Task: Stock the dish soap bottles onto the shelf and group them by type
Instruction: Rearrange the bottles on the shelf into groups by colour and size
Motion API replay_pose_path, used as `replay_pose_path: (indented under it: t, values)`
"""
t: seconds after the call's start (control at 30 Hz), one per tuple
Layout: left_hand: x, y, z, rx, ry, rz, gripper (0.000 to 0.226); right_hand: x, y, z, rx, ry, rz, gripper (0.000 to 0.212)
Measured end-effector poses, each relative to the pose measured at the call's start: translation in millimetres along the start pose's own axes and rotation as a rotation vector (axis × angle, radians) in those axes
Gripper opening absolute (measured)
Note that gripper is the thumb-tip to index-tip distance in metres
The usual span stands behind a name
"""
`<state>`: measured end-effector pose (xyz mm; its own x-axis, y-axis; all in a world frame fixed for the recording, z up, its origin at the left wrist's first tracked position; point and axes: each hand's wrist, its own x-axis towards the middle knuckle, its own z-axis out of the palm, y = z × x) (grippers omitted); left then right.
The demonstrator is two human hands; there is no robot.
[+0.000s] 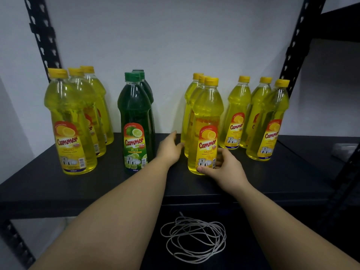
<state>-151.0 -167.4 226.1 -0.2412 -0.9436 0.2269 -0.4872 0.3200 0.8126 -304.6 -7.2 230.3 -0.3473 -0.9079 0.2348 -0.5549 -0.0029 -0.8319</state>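
Observation:
On the black shelf (109, 184) stand four rows of dish soap bottles. At the left are three large yellow lemon bottles (68, 121). Beside them stand three green lime bottles (134, 121). A row of three smaller lemon bottles runs back from the middle, its front bottle (207, 121) upright near the shelf's front. My right hand (224, 168) wraps that front bottle's base. My left hand (171, 148) reaches past it, fingers touching the base of the bottle behind; I cannot tell whether it grips. Three more small lemon bottles (270, 121) stand at the right.
A coil of grey cord (192, 238) lies on the lower shelf below my arms. Black perforated uprights (43, 36) frame the shelf at left and right. A white wall backs the bottles. A second dark rack (339, 55) stands to the right.

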Motion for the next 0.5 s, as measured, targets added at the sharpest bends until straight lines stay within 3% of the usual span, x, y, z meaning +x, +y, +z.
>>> replay_pose_path:
  t: [0.17, 0.33, 0.5]
  values:
    - [-45.2, 2.2, -10.6, 0.068, -0.030, 0.022, 0.068, -4.8, -6.1, 0.8, -0.058, 0.017, 0.019, 0.088]
    - [-83.8, 7.5, -23.2, 0.078, -0.119, 0.117, 0.050, -9.8, -12.7, -2.0, -0.089, 0.004, 0.041, 0.091]
    - [-90.4, 8.4, -26.2, 0.041, -0.202, 0.125, 0.065, -7.3, -12.7, -5.4, 0.029, -0.047, 0.045, 0.095]
